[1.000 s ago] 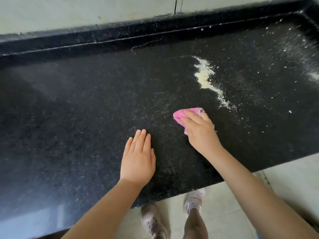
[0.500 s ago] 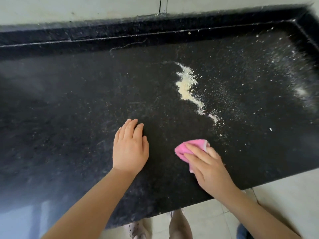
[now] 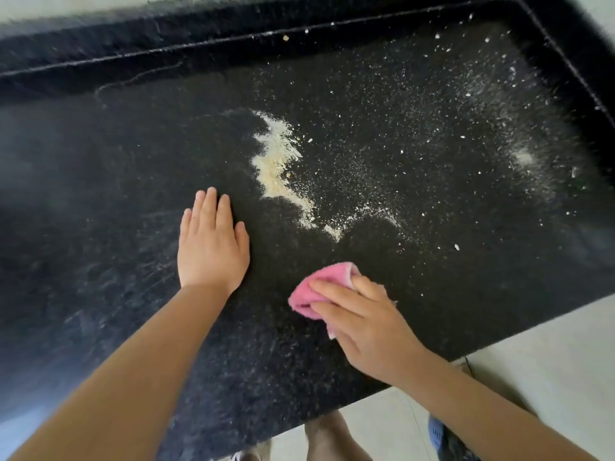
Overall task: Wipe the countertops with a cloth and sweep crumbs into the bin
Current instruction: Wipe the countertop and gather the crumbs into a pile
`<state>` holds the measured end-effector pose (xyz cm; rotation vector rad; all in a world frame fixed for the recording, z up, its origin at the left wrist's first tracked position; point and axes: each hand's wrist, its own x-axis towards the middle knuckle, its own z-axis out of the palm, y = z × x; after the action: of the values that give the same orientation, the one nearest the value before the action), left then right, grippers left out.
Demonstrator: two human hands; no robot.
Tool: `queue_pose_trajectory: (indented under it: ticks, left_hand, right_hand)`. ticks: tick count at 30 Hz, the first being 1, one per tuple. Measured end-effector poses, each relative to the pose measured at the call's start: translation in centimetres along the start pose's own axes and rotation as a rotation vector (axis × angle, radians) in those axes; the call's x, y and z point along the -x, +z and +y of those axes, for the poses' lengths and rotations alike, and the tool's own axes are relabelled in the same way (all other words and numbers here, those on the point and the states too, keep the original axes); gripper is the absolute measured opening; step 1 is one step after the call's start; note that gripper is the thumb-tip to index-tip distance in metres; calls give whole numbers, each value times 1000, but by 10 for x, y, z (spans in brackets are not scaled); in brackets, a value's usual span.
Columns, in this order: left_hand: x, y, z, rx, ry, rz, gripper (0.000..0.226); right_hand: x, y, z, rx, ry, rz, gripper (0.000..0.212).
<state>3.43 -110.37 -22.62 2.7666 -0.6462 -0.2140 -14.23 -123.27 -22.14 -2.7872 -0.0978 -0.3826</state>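
The cloth (image 3: 314, 289), pink and bunched up, sits pressed on the black countertop (image 3: 100, 201) under the right hand (image 3: 369, 327). The fingers (image 3: 336, 289) spread across the top of it and curl over its near edge, so the hand grasps the cloth while pushing it flat onto the stone. A pink fold pokes out ahead of the fingertips and to their left, and a paler strip of the cloth shows under the palm.

Just beyond the grip, up and slightly left, lies the crumb pile (image 3: 276, 161), a pale yellowish streak that trails down toward the cloth and thins to a point near it, not touching it. To the right of the grip and farther back, scattered crumbs (image 3: 442, 104) dot the counter all the way to the raised back edge (image 3: 233, 24) and the right-hand corner.

Left of the grip, the left hand (image 3: 211, 247) lies flat on the counter, palm down, fingers together and stretched out, holding nothing. It is near the cloth but clear of it, with bare stone between them.

Below the grip the counter's front edge cuts across, and past it the light floor (image 3: 549, 361) shows, with the person's feet (image 3: 446, 437) partly in view.
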Motion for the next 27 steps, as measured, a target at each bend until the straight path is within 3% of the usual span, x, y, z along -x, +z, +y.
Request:
queue_pose_trajectory:
  ticks: [5, 9, 12, 16, 20, 24, 27]
  left_hand:
    - [2, 5, 2, -13, 0, -4, 49]
    - [2, 6, 3, 10, -7, 34, 45]
    - [2, 7, 3, 31, -8, 67, 42]
    - [1, 8, 1, 25, -7, 80, 41]
    - [1, 7, 3, 23, -7, 80, 41]
    - [1, 8, 3, 14, -3, 76, 47]
    - [0, 8, 3, 22, -4, 86, 43]
  right_hand:
    - [24, -7, 40, 12, 13, -41, 24]
    - [-5, -29, 100, 70, 206, 101, 31]
    - [-22, -41, 98, 47, 227, 218, 32]
    - [-9, -21, 60, -43, 60, 82, 28]
    - [-3, -13, 80, -25, 111, -6, 29]
    - [-27, -27, 110, 41, 379, 129, 28]
    - [-45, -27, 85, 2, 340, 242, 28]
